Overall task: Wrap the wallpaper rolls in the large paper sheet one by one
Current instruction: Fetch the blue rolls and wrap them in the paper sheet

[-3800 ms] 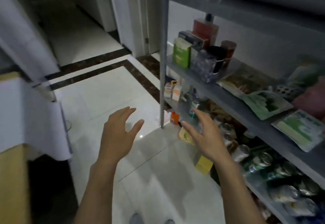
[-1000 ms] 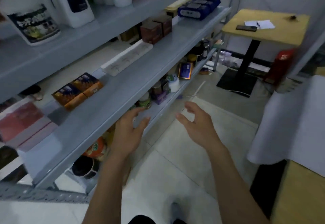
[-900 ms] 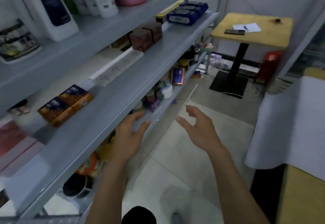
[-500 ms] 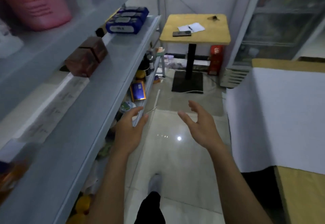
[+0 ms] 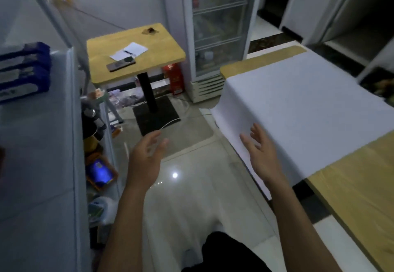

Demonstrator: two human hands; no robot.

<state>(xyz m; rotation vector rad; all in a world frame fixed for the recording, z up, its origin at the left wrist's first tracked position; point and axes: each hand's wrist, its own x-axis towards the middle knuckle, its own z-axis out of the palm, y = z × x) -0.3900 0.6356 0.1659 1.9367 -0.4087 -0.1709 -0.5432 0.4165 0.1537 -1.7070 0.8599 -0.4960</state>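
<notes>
Between a grey metal shelf unit (image 5: 42, 143) on our left and a long wooden table (image 5: 362, 186) on our right, we stand on a glossy tiled floor (image 5: 187, 197) with both bare forearms stretched out ahead. Our left hand (image 5: 147, 160) hangs over the tiles, fingers loosely bent and a little blurred, holding nothing. Our right hand (image 5: 262, 154) is raised with its fingers straight and slightly spread, palm turned toward the left hand, and it is empty as well. The two hands are well apart. The large paper sheet (image 5: 298, 109) lies spread flat over the middle of the wooden table, with bare wood showing at the far corner and at the near end, and its left border droops over the table's edge toward the floor. Our right hand sits in front of that hanging border, though we cannot tell whether the fingertips touch it. Ahead of us stands a small square table (image 5: 136, 51) with a yellow-wood top on a black pedestal. On it lie a dark flat handset (image 5: 120, 64) and, just behind it, a white note sheet (image 5: 129, 51) with a pen across it. A red box (image 5: 173, 78) stands on the floor beside that table, and a glass-door fridge (image 5: 217, 26) rises behind it. Blue packs (image 5: 23, 71) are stacked on the shelf at our left.
</notes>
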